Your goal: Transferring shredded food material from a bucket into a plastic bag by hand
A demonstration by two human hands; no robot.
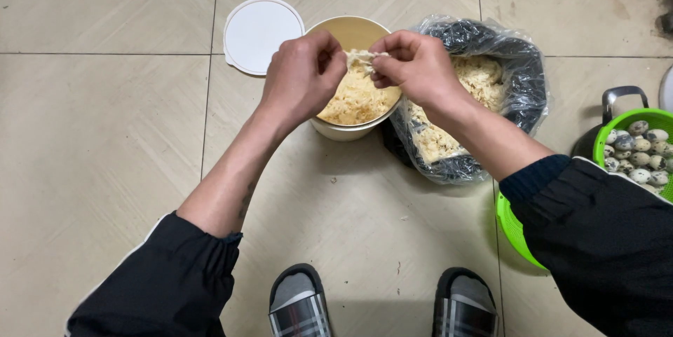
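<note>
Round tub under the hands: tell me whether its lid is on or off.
Off. The tub stands open with pale shredded food inside, and its white lid lies flat on the tiled floor beside it, at its upper left.

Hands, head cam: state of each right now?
Left hand: closed, pinching one end of a pale shredded clump above the round tub.
Right hand: closed, pinching the other end of the same clump.

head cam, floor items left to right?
White lid → tan tub of shredded food, under the left hand and right hand → black bag → green basket of speckled eggs.
</note>
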